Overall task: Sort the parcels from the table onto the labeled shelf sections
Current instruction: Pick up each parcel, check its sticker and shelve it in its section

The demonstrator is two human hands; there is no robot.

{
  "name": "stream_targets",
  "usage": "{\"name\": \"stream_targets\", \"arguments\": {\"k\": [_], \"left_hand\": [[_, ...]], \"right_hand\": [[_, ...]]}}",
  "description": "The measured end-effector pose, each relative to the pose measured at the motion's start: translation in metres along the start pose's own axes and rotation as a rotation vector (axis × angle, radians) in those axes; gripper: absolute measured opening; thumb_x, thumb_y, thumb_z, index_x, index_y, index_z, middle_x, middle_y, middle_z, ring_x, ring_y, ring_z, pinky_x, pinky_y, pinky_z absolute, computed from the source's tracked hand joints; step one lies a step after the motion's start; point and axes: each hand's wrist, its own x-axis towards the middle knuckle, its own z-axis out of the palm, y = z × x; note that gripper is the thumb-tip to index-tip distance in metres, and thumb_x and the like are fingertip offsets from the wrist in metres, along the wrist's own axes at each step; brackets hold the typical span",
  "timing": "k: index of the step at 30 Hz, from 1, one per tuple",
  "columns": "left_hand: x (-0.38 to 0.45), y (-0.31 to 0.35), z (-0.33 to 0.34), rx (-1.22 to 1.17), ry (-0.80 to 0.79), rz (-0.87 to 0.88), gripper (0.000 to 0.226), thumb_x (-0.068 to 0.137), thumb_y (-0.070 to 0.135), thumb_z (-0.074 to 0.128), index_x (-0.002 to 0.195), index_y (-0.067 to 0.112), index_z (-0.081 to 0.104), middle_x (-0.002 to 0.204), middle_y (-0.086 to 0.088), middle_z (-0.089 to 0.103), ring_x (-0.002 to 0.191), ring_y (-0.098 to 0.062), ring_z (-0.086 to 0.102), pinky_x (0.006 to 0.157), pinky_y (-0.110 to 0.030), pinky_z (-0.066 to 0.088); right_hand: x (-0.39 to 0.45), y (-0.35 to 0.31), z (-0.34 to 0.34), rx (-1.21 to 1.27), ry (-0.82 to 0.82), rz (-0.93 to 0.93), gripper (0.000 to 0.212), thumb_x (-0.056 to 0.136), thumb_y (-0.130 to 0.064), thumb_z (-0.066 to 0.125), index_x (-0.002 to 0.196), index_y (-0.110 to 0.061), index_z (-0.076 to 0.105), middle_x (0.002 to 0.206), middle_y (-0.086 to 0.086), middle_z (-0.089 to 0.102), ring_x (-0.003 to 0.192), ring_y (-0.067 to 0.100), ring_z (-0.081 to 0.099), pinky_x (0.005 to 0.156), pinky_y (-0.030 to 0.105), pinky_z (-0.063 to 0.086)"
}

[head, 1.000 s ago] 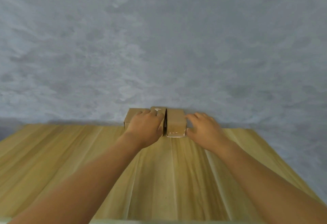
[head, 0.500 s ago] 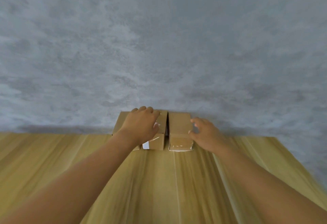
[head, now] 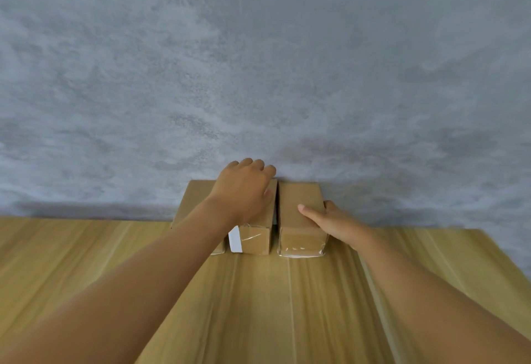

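Three brown cardboard parcels stand side by side at the far edge of the wooden table [head: 258,306], against the grey wall. My left hand [head: 244,188] lies over the middle parcel [head: 254,238], fingers curled over its far end; this parcel carries a white label on its near left edge. My right hand [head: 330,221] grips the right parcel [head: 298,237], thumb on its top and fingers down its right side. The left parcel [head: 195,197] is partly hidden behind my left forearm.
A grey textured wall [head: 258,76] rises straight behind the parcels. The table's wooden top stretches toward me, and its right edge slants off at the far right. No shelf is in view.
The view has come closer to the parcels. My left hand has slid farther over the middle parcel's far end. My right hand has closed onto the right parcel, thumb now on top.
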Motion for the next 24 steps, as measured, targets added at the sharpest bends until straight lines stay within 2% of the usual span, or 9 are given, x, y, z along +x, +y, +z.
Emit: {"name": "stream_targets", "arguments": {"k": [5, 8, 10, 12, 14, 15, 18, 21, 24], "left_hand": [[0.012, 0.001, 0.001, 0.013, 0.023, -0.007, 0.033, 0.096, 0.029, 0.044, 0.124, 0.017, 0.056, 0.111, -0.002, 0.062, 0.101, -0.023, 0.057, 0.082, -0.032, 0.043], [0.015, 0.003, -0.003, 0.030, 0.033, -0.005, 0.034, 0.096, 0.030, 0.044, 0.126, 0.017, 0.056, 0.111, -0.002, 0.062, 0.101, -0.023, 0.057, 0.082, -0.033, 0.043], [0.015, 0.004, -0.006, 0.033, 0.034, -0.012, 0.035, 0.096, 0.030, 0.044, 0.126, 0.016, 0.056, 0.111, -0.003, 0.062, 0.101, -0.024, 0.057, 0.082, -0.033, 0.043], [0.013, 0.005, -0.009, 0.031, 0.025, -0.024, 0.035, 0.096, 0.030, 0.044, 0.125, 0.016, 0.056, 0.110, -0.003, 0.062, 0.100, -0.024, 0.056, 0.082, -0.033, 0.043], [0.009, 0.007, -0.013, 0.036, 0.023, -0.034, 0.034, 0.096, 0.030, 0.044, 0.125, 0.017, 0.057, 0.109, -0.002, 0.062, 0.100, -0.023, 0.056, 0.082, -0.031, 0.042], [0.007, 0.007, -0.015, 0.038, 0.026, -0.043, 0.034, 0.096, 0.030, 0.044, 0.124, 0.017, 0.057, 0.109, -0.001, 0.062, 0.099, -0.022, 0.056, 0.082, -0.031, 0.042], [0.001, 0.010, -0.023, 0.037, 0.035, -0.068, 0.033, 0.096, 0.032, 0.044, 0.123, 0.018, 0.057, 0.108, 0.000, 0.062, 0.100, -0.021, 0.056, 0.083, -0.030, 0.043], [-0.007, 0.016, -0.033, 0.037, 0.026, -0.087, 0.034, 0.098, 0.034, 0.043, 0.127, 0.020, 0.055, 0.112, 0.001, 0.062, 0.102, -0.020, 0.056, 0.084, -0.030, 0.044], [-0.014, 0.022, -0.041, -0.031, -0.003, -0.147, 0.040, 0.100, 0.039, 0.042, 0.136, 0.023, 0.050, 0.121, 0.001, 0.061, 0.110, -0.020, 0.057, 0.087, -0.032, 0.045]], "right_hand": [[0.009, 0.002, 0.001, 0.146, -0.086, 0.030, 0.081, 0.070, -0.082, 0.062, 0.128, -0.027, 0.051, 0.120, -0.006, 0.063, 0.108, 0.015, 0.061, 0.100, 0.036, 0.044], [0.009, 0.000, 0.000, 0.231, -0.113, 0.018, 0.057, 0.078, -0.068, 0.067, 0.116, -0.027, 0.057, 0.110, -0.008, 0.065, 0.099, 0.011, 0.062, 0.091, 0.031, 0.045], [0.009, 0.002, 0.001, 0.271, -0.097, -0.014, 0.042, 0.080, -0.062, 0.070, 0.106, -0.029, 0.061, 0.106, -0.008, 0.068, 0.097, 0.011, 0.064, 0.094, 0.032, 0.047], [0.010, 0.004, 0.004, 0.299, -0.063, -0.052, 0.049, 0.077, -0.063, 0.073, 0.111, -0.028, 0.064, 0.108, -0.007, 0.071, 0.098, 0.012, 0.066, 0.095, 0.033, 0.049], [0.007, 0.002, 0.006, 0.331, -0.025, -0.078, 0.062, 0.074, -0.061, 0.077, 0.121, -0.024, 0.058, 0.111, -0.007, 0.068, 0.097, 0.009, 0.065, 0.085, 0.029, 0.051], [0.006, 0.001, 0.006, 0.344, -0.004, -0.084, 0.072, 0.072, -0.061, 0.078, 0.127, -0.022, 0.053, 0.113, -0.006, 0.066, 0.098, 0.011, 0.065, 0.085, 0.030, 0.052], [0.000, -0.002, 0.002, 0.351, 0.030, -0.114, 0.095, 0.066, -0.059, 0.083, 0.140, -0.021, 0.037, 0.122, -0.003, 0.060, 0.106, 0.018, 0.064, 0.095, 0.042, 0.054], [-0.013, -0.005, -0.006, 0.332, 0.062, -0.183, 0.101, 0.066, -0.054, 0.085, 0.146, -0.027, 0.030, 0.130, 0.000, 0.054, 0.109, 0.022, 0.062, 0.094, 0.045, 0.055], [-0.027, -0.013, -0.020, 0.401, 0.112, -0.266, 0.097, 0.068, -0.051, 0.086, 0.146, -0.029, 0.032, 0.132, -0.001, 0.056, 0.109, 0.022, 0.063, 0.094, 0.046, 0.055]]}}
